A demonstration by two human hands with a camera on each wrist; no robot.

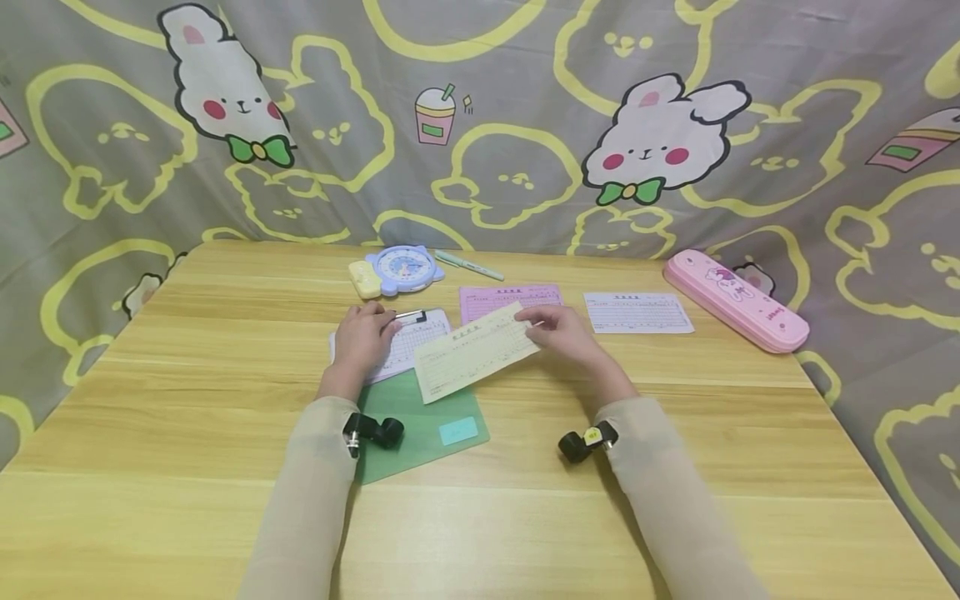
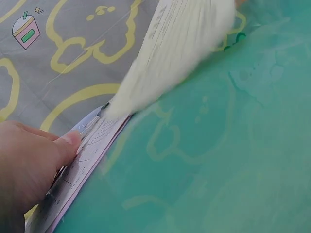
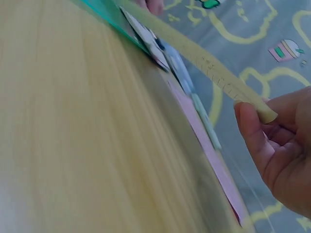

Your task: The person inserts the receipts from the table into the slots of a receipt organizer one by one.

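My right hand [image 1: 562, 333] pinches the right corner of a yellow printed form [image 1: 480, 350] between thumb and fingers. In the right wrist view the yellow sheet [image 3: 214, 73] slopes up off the table, its far end over the clipboard. Below it lies a translucent green clipboard [image 1: 420, 425] with a light blue label [image 1: 458, 431] and a metal clip [image 1: 409, 315]. White forms [image 1: 405, 342] sit under the clip. My left hand [image 1: 363, 337] grips the clipboard's clip end, with the thumb [image 2: 70, 141] against the clip in the left wrist view.
Behind the clipboard are a blue toy-like clock [image 1: 406, 268], a yellow block-shaped item [image 1: 365, 280] and a pale green pen [image 1: 469, 265]. A pink form [image 1: 510, 300] and a white form [image 1: 637, 313] lie to the right. A pink pencil case [image 1: 735, 300] stands near a patterned curtain [image 1: 510, 75].
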